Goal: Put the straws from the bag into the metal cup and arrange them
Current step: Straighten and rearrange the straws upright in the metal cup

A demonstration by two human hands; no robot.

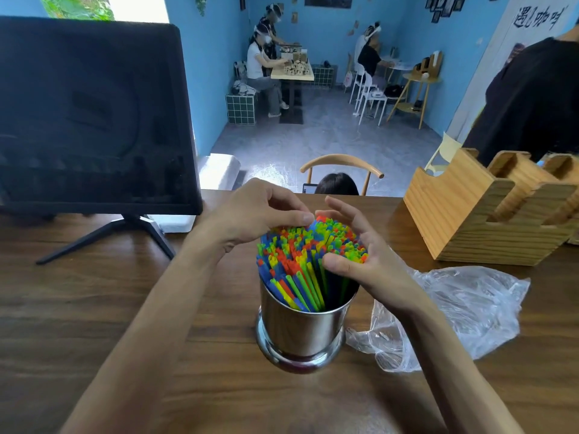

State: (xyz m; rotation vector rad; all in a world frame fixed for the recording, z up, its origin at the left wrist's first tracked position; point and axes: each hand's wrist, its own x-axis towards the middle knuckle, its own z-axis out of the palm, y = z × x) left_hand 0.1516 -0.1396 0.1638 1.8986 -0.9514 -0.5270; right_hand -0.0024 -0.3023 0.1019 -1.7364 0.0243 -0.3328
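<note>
A shiny metal cup (302, 333) stands on the wooden table (94, 308) in front of me, packed with a thick bundle of blue, green, yellow and red straws (300, 255) that fan out above its rim. My left hand (257, 214) lies over the bundle's far left top, thumb pressed against the straw tips. My right hand (360, 255) cups the bundle's right side, thumb across the straws, fingers spread behind them. The clear plastic bag (454, 314) lies crumpled and flat on the table to the right of the cup.
A black monitor (91, 114) on a stand fills the left. A wooden holder (476, 214) sits at the back right, with a person in black behind it. Beyond the table's far edge are a chair (341, 164), a dark-haired head, and seated people further off.
</note>
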